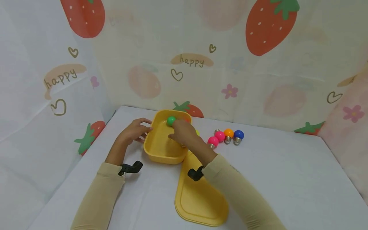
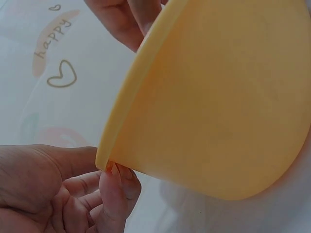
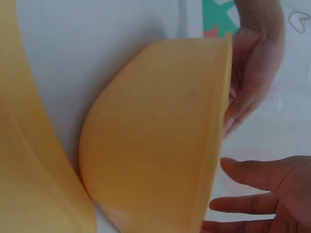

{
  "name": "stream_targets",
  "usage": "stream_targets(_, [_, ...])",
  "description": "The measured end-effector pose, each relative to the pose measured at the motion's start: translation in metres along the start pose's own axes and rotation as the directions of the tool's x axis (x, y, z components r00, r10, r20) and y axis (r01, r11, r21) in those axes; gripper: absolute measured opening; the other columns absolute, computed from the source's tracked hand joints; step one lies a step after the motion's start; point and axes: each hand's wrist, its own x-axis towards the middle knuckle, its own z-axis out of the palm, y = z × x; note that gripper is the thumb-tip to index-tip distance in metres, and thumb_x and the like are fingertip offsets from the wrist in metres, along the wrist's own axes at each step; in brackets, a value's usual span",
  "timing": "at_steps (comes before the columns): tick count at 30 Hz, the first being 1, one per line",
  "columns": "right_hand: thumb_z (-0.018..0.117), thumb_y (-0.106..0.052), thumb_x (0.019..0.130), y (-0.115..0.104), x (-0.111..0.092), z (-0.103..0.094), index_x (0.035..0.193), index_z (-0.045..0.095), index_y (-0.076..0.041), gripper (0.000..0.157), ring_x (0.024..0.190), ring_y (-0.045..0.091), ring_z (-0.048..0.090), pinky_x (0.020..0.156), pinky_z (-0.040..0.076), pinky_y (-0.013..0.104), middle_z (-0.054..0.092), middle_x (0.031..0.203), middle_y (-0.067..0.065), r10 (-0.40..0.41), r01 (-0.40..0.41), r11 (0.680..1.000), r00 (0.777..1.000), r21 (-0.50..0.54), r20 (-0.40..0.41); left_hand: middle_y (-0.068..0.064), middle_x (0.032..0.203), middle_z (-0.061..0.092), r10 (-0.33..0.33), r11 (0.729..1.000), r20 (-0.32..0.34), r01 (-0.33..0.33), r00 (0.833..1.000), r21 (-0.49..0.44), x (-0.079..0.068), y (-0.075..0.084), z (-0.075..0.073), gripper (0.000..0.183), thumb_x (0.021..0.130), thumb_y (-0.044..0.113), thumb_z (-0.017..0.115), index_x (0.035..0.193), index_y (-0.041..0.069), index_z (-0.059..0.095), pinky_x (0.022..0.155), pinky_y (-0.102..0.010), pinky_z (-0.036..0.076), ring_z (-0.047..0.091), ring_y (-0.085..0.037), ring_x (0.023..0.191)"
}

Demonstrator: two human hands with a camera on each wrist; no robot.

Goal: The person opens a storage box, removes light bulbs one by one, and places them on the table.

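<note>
Left hand (image 1: 136, 129) has the rim of the yellow container (image 1: 161, 158) pinched between its fingertips, looks like it's just steadying it. Right hand (image 1: 184, 132) is reaching in over the container's right side, fingers loosely spread; can't spot anything held in them, though some fingertips are hidden behind the rim in the right wrist view.

Inside, a green ball (image 1: 171, 121) sits near the far end, and a bit of red (image 1: 187, 120) peeks out by the right hand. Something yellow-green (image 1: 197, 132) shows past the knuckles, can't tell if it's in or out.

Right of the container on the table (image 1: 281, 166): 2 pink bulbs (image 1: 219, 136), 1 orange bulb (image 1: 228, 133) and 1 blue bulb (image 1: 238, 134), bunched close. Lid (image 1: 198, 201) is off, lying by the container.

So I'd guess this is mid-loading, at the drop-off bit, with at least 4 bulbs outside. Next move probably calls for lifting the right hand clear of the rim, then pinching the nearest pink bulb. Lid can wait.
</note>
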Motion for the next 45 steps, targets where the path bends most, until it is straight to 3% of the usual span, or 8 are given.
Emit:
stream_targets(7, [0.075, -0.017, 0.093, -0.006, 0.004, 0.011, 0.114, 0.067, -0.004, 0.026, 0.085, 0.021, 0.058, 0.075, 0.055, 0.028, 0.064, 0.097, 0.006, 0.04, -0.042, 0.993, 0.999, -0.111, -0.024, -0.014, 0.104, 0.067, 0.003, 1.0, -0.007, -0.003, 1.0, 0.009, 0.001, 0.001, 0.0, 0.046, 0.103, 0.023, 0.059, 0.144, 0.008, 0.045, 0.065, -0.03, 0.06, 0.062, -0.021, 0.079])
stream_targets(12, [0.07, -0.012, 0.096, -0.007, 0.005, 0.015, 0.116, 0.065, -0.004, 0.022, 0.087, 0.021, 0.058, 0.074, 0.054, 0.025, 0.062, 0.098, 0.007, 0.061, -0.063, 0.993, 0.998, -0.098, -0.023, -0.014, 0.105, 0.068, -0.007, 1.0, -0.009, 0.007, 1.0, 0.009, 0.001, 0.001, 0.0, 0.046, 0.103, 0.023, 0.059, 0.144, 0.008, 0.045, 0.066, -0.03, 0.06, 0.062, -0.021, 0.08])
stream_targets(16, [0.068, -0.008, 0.096, -0.005, 0.005, 0.016, 0.118, 0.065, -0.003, 0.023, 0.089, 0.022, 0.059, 0.075, 0.054, 0.026, 0.062, 0.102, 0.008, 0.03, -0.031, 0.998, 0.999, -0.045, -0.025, -0.015, 0.105, 0.068, -0.014, 1.0, -0.01, 0.014, 1.0, 0.001, -0.001, 0.002, 0.001, 0.046, 0.103, 0.023, 0.06, 0.144, 0.008, 0.046, 0.065, -0.03, 0.06, 0.062, -0.021, 0.08])
stream_targets(21, [0.065, 0.0, 0.094, 0.001, 0.008, 0.018, 0.121, 0.069, -0.001, 0.026, 0.1, 0.024, 0.06, 0.089, 0.055, 0.032, 0.067, 0.111, 0.01, -0.053, 0.053, 0.999, 0.995, -0.008, -0.079, -0.015, 0.106, 0.068, -0.017, 1.0, -0.008, 0.017, 1.0, -0.001, -0.001, 0.003, 0.001, 0.046, 0.103, 0.023, 0.06, 0.144, 0.008, 0.046, 0.066, -0.029, 0.06, 0.062, -0.02, 0.08])
stream_targets(24, [0.066, -0.001, 0.094, 0.003, 0.01, 0.02, 0.113, 0.07, -0.002, 0.019, 0.093, 0.024, 0.059, 0.083, 0.055, 0.031, 0.066, 0.102, 0.009, -0.068, 0.062, 0.996, 0.993, -0.064, -0.1, -0.015, 0.105, 0.068, -0.013, 1.0, -0.008, 0.013, 1.0, 0.001, -0.001, 0.002, 0.0, 0.046, 0.103, 0.023, 0.06, 0.144, 0.008, 0.046, 0.066, -0.029, 0.06, 0.062, -0.02, 0.08])
stream_targets(28, [0.068, -0.008, 0.096, 0.004, 0.01, 0.021, 0.107, 0.066, -0.004, 0.012, 0.084, 0.021, 0.056, 0.071, 0.051, 0.027, 0.06, 0.091, 0.006, -0.042, 0.035, 0.994, 0.997, -0.106, -0.062, -0.015, 0.104, 0.068, -0.005, 1.0, -0.006, 0.005, 1.0, 0.004, -0.001, 0.001, 0.0, 0.047, 0.103, 0.023, 0.06, 0.144, 0.007, 0.045, 0.065, -0.029, 0.06, 0.062, -0.02, 0.079])
stream_targets(37, [0.065, -0.008, 0.098, 0.01, 0.009, 0.024, 0.11, 0.064, -0.005, 0.013, 0.084, 0.021, 0.057, 0.066, 0.05, 0.025, 0.059, 0.093, 0.005, -0.073, 0.074, 0.983, 0.997, -0.17, 0.012, -0.015, 0.103, 0.067, -0.005, 1.0, -0.001, 0.005, 1.0, -0.003, -0.001, 0.001, 0.001, 0.048, 0.103, 0.022, 0.06, 0.145, 0.006, 0.045, 0.064, -0.029, 0.06, 0.062, -0.019, 0.077])
stream_targets(45, [0.069, -0.006, 0.095, 0.012, 0.006, 0.024, 0.102, 0.064, -0.007, 0.009, 0.081, 0.02, 0.056, 0.062, 0.048, 0.023, 0.061, 0.089, 0.006, -0.085, 0.098, 0.977, 0.993, -0.19, 0.08, -0.015, 0.104, 0.067, -0.008, 1.0, -0.001, 0.008, 1.0, 0.003, -0.002, 0.003, 0.001, 0.047, 0.103, 0.022, 0.059, 0.145, 0.007, 0.045, 0.064, -0.029, 0.06, 0.061, -0.02, 0.077])
